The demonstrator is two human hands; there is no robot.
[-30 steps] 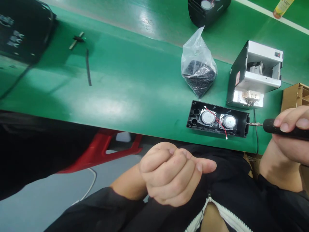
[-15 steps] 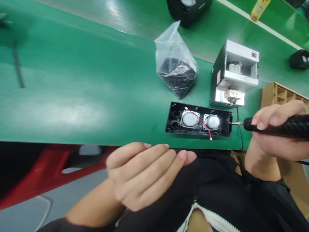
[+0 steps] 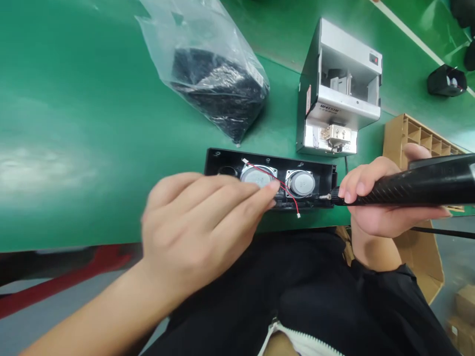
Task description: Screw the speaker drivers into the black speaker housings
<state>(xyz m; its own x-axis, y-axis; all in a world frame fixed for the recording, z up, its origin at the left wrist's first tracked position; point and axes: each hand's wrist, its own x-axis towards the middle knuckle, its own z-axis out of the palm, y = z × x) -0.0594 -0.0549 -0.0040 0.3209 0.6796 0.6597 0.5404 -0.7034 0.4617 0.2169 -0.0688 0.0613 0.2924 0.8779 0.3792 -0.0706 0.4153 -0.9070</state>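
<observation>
My right hand is wrapped round a black electric screwdriver, held level and pointing left. Its bit lies over the right end of a black speaker housing. In the open housing sit two round speakers, the right one in plain view and the left one partly covered by my left hand. A thin red and black wire with white connectors lies across them. My left hand hovers over the housing's left part, fingers pressed together; whatever they pinch is hidden.
Behind the housing lies a clear plastic bag of small dark pieces. A silver and black screw feeder stands back right, beside a cardboard divider box. Farther right is a black unit. The green table's front edge runs near my body.
My left hand has moved up from the table's front edge to over the housing. The screwdriver has moved left, its bit now over the housing's right end. The view has shifted closer.
</observation>
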